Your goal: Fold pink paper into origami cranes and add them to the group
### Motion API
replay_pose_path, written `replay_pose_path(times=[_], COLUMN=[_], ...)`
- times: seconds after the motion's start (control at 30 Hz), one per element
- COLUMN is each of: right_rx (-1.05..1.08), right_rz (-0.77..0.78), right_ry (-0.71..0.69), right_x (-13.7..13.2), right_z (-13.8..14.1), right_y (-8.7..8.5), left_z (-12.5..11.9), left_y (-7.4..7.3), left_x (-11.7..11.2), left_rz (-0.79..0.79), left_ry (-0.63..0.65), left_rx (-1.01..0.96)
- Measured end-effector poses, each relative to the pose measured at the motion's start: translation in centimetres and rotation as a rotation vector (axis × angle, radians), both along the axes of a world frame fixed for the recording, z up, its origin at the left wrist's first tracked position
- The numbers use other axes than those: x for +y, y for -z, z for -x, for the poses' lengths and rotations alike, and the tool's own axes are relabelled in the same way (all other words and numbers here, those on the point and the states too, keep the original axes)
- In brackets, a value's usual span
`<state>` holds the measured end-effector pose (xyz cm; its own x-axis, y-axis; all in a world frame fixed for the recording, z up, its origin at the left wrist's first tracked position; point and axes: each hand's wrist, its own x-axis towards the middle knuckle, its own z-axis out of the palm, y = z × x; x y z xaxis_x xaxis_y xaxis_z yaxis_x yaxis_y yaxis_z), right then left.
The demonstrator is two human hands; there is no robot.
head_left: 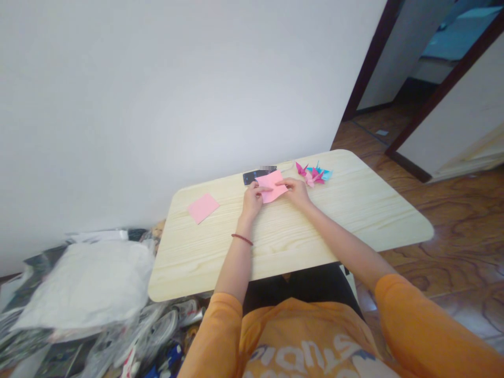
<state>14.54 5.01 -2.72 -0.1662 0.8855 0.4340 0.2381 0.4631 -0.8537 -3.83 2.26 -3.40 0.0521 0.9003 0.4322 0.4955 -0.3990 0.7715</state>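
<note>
A pink sheet of paper (271, 185) lies on the light wooden table (283, 241), held from both sides. My left hand (252, 198) pinches its left edge, thumb on top. My right hand (296, 190) presses fingers onto its right edge. A red cord circles my left wrist. A stack of pink paper squares (202, 207) lies apart to the left. Several folded paper cranes (314, 174), pink and blue, sit just right of my right hand.
A dark phone (255, 175) lies behind the pink sheet near the white wall. Plastic bags and clutter (86, 294) pile on the floor to the left. A wooden floor and a doorway (413, 94) lie to the right.
</note>
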Motion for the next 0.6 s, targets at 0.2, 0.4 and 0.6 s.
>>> replay_pose_path(times=[0.2, 0.4, 0.6], right_rx=[-0.016, 0.020, 0.166], right_rz=[0.006, 0.046, 0.160], right_ry=[-0.013, -0.025, -0.111], right_x=[0.0, 0.7, 1.1], right_z=[-0.1, -0.3, -0.1], right_y=[-0.2, 0.3, 0.6], left_z=[0.0, 0.5, 0.4], left_y=[-0.2, -0.6, -0.1], left_x=[-0.1, -0.1, 0.5], left_rz=[0.039, -0.003, -0.004], left_ry=[-0.008, 0.002, -0.039], left_rx=[-0.025, -0.088, -0.122])
